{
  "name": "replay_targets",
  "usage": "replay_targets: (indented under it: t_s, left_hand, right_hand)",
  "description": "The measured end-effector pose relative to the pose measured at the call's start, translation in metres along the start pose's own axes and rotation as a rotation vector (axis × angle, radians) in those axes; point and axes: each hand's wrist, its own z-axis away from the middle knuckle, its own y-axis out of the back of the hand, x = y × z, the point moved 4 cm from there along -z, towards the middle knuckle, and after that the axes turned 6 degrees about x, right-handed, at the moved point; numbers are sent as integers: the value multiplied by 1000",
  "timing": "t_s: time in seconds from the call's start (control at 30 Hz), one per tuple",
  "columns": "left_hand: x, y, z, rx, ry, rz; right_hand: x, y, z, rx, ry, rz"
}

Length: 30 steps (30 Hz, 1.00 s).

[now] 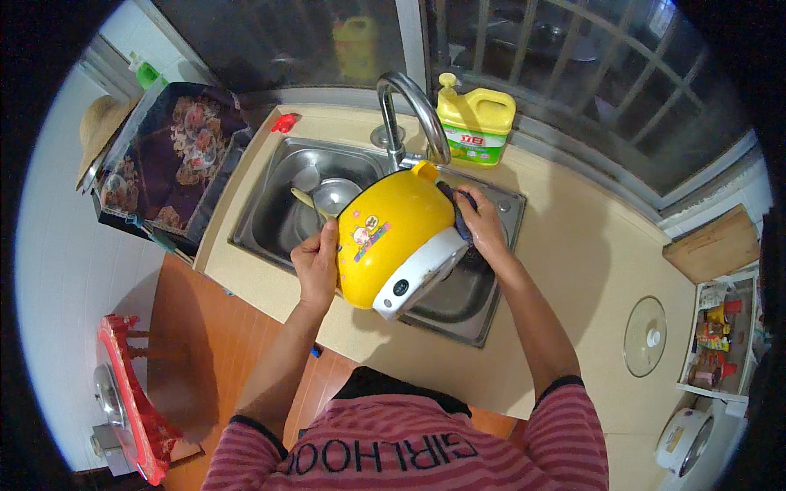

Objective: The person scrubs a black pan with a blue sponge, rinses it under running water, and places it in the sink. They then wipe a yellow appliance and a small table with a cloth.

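Observation:
A yellow electric cooking pot (399, 227) with a white base is held tilted over the double-bowl stainless steel sink (516, 245). My left hand (317, 264) grips its rim at the left, thumb on the outside. On the right, my right hand (480, 224) presses a dark cloth (462, 215) against the pot near its white base. The pot's opening faces away from the camera, so its inside is hidden. In the left bowl lie a metal bowl (336, 193) and a utensil with a pale handle (302, 197). A chrome faucet (417, 98) arches just beyond the pot.
A yellow detergent jug (476, 126) stands behind the sink beside the window. A red item (284, 123) lies at the back left corner. On the right counter are a glass lid (645, 336), a wooden board (712, 244), a rack of condiments (717, 337) and a white appliance (683, 442).

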Motion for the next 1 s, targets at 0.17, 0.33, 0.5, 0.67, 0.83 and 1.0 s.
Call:
replay_targets:
  t_s: [0.17, 0.33, 0.5, 0.67, 0.83, 1.0]
  left_hand:
    - [5, -7, -2, 23, -120, -162]
    - [-1, -17, -5, 70, -81, -88]
    - [-10, -10, -10, 85, -57, -87]
    - [-2, -10, -6, 105, 191, 106]
    - [-12, -1, -18, 124, 124, 106]
    - [2, -9, -11, 57, 41, -2]
  right_hand:
    - [-71, 0, 37, 94, 356, 178]
    - [-99, -23, 87, 128, 676, 382]
    - [-84, -22, 84, 213, 721, 191]
    - [8, 15, 9, 214, 130, 277]
    - [4, 33, 17, 421, 41, 142]
    - [-116, 14, 31, 119, 456, 290]
